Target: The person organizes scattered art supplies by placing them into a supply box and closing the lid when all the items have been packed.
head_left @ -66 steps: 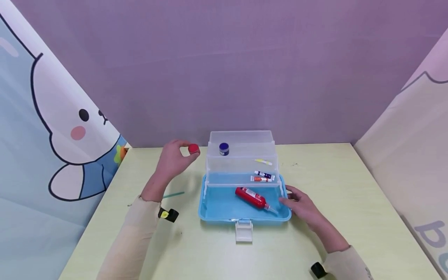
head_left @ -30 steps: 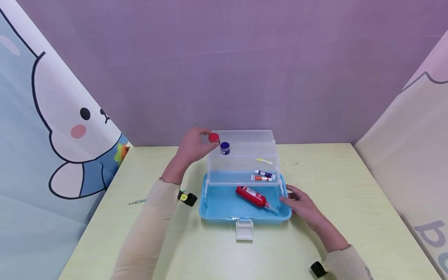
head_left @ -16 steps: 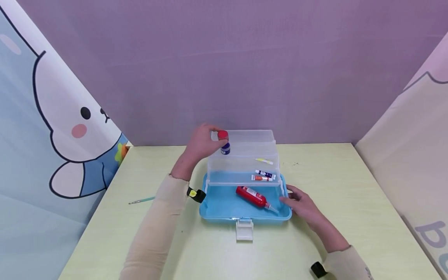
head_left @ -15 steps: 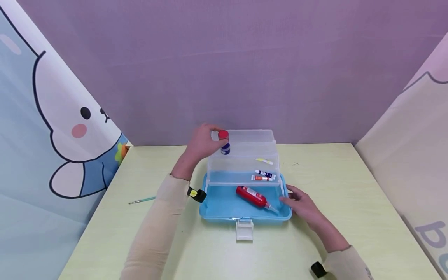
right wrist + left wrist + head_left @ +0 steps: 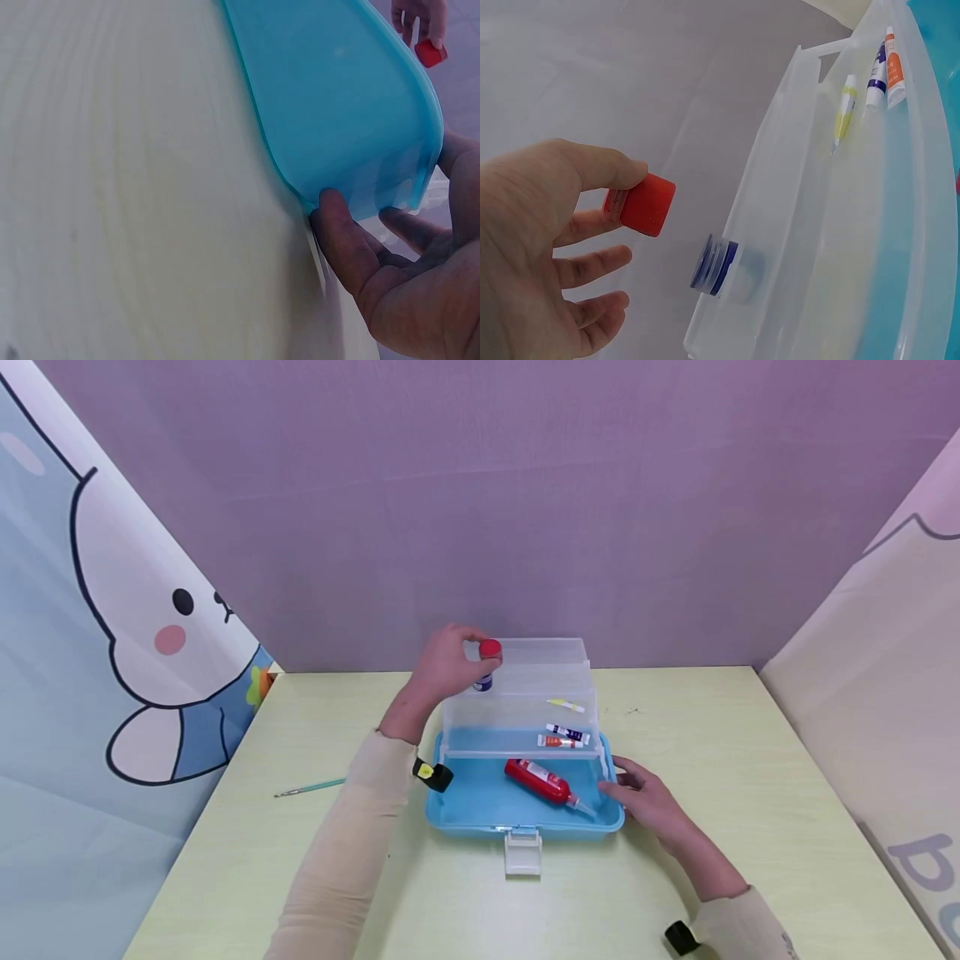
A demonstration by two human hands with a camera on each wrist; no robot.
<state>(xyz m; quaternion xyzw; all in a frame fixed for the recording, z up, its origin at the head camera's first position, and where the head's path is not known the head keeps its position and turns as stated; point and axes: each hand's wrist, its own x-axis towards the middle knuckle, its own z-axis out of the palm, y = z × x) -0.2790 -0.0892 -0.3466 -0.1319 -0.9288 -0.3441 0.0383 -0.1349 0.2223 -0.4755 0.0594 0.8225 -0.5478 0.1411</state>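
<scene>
My left hand [image 5: 450, 662] pinches a small red-lidded jar [image 5: 491, 649] between thumb and fingers above the box's raised clear trays [image 5: 525, 677]. Just below it, a blue-lidded jar [image 5: 715, 265] stands in the upper tray, partly covered by the hand in the head view. My right hand [image 5: 651, 797] holds the right end of the blue storage box [image 5: 457, 827], thumb over the rim and fingers outside. Inside the box lies a red squeeze bottle [image 5: 538, 782] with a clear nozzle. A yellow paint tube [image 5: 845, 109], a dark blue tube [image 5: 567, 733] and an orange tube [image 5: 559, 742] lie in the trays.
A thin teal-handled tool [image 5: 309, 788] lies on the pale tabletop [image 5: 750, 760] left of the box, partly behind the left sleeve. The box's white latch [image 5: 522, 853] hangs down at the front. A purple backdrop [image 5: 525, 510] rises behind the table.
My left hand has carried the red-lidded jar rightward from left of the box to over the upper tray, passing the blue-lidded jar. The right hand stays at the box's end.
</scene>
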